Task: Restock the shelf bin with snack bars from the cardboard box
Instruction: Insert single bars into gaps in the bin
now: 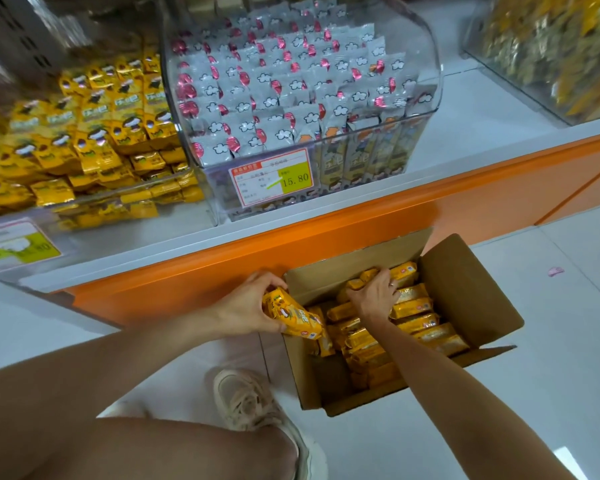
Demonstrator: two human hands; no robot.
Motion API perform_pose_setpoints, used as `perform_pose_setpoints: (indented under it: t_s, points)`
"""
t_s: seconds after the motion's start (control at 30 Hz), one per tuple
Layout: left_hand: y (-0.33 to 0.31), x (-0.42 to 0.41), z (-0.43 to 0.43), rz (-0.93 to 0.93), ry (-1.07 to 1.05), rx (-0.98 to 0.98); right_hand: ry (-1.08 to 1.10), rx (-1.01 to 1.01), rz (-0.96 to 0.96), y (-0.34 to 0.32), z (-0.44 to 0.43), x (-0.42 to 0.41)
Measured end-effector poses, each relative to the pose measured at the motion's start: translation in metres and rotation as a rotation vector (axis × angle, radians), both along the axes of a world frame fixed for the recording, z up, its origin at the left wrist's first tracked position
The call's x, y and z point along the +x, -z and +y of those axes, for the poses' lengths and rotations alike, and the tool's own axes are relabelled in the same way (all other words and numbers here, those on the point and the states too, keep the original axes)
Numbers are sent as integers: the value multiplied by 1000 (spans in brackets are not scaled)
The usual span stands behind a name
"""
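Observation:
An open cardboard box [471, 292] stands on the floor below the shelf, with several yellow snack bars [416, 322] lying in it. My left hand [246, 306] grips a small stack of yellow snack bars [297, 317] at the box's left edge. My right hand [374, 292] reaches into the box, its fingers curled round bars at the far side. On the shelf at the upper left, a clear bin [125, 199] is piled with the same yellow snack bars [84, 133].
A clear bin [426, 57] of white and pink packets with a 15.80 price tag [274, 176] stands on the white shelf [482, 109] with its orange front edge [361, 220]. Another bin [548, 57] is at the upper right. My shoe [246, 400] and knee are beside the box.

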State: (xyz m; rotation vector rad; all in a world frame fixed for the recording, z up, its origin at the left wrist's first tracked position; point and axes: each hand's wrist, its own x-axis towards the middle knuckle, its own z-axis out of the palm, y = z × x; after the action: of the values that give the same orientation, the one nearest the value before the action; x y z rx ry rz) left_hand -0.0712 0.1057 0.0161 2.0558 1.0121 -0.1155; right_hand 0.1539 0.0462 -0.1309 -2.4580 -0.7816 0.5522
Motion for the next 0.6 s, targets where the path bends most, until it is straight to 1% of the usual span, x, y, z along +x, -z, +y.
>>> perform_pose_setpoints:
  t_s: [0.07,0.2,0.3,0.4,0.47,0.6]
  points:
    - [-2,0,-1,0,-2,-2,-25,92,60,-7,-5,1]
    - [-14,0,-6,3,13,-4,-187,351,305,-44,-29,3]
    - [-37,-2,-12,-8,44,9,-314,473,322,-92,-51,2]
    - [-71,-11,-18,-63,54,24,-399,555,379,-144,-71,-1]
    - [-99,-24,-25,-136,34,25,-434,586,422,-176,-82,-4]
    - [-167,-64,-39,-284,-83,57,-493,587,414,-233,-93,-16]
